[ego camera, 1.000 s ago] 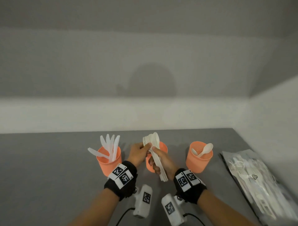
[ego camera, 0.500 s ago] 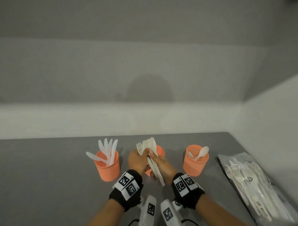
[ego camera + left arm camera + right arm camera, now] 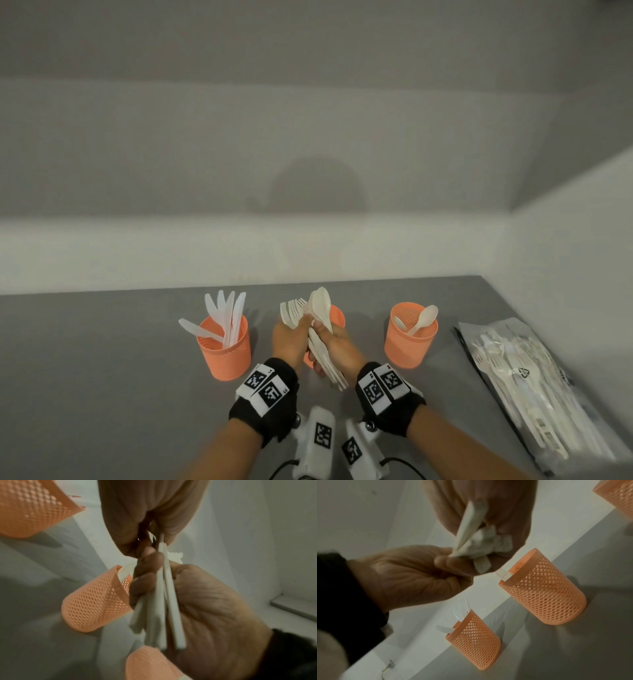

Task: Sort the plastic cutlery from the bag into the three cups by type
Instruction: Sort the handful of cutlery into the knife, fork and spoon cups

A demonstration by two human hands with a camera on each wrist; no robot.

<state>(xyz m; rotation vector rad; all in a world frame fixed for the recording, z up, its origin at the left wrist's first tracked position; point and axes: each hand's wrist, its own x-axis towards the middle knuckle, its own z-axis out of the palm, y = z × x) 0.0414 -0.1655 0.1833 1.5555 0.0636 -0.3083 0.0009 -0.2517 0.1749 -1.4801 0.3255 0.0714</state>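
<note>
Both hands hold one bundle of white plastic cutlery (image 3: pixel 320 305) in front of the middle orange cup (image 3: pixel 337 315). My right hand (image 3: pixel 337 344) grips the handles (image 3: pixel 161 608). My left hand (image 3: pixel 291 337) pinches the fork heads (image 3: pixel 291 311), which fan out to the left of the spoon bowls. The left orange cup (image 3: pixel 226 349) holds several knives. Two spoons sit in the right orange cup (image 3: pixel 411 342). A fork tip shows in the middle cup (image 3: pixel 544 588) in the right wrist view. The clear bag (image 3: pixel 534 383) with more cutlery lies at the far right.
The cups stand in a row on a grey tabletop (image 3: pixel 102 377) that meets white walls behind and on the right. The bag lies along the right wall. Wrist cameras (image 3: pixel 318 435) hang below both hands.
The fork heads have fanned out leftwards from the spoons under my left hand. Both hands with the bundle have stayed over the middle cup.
</note>
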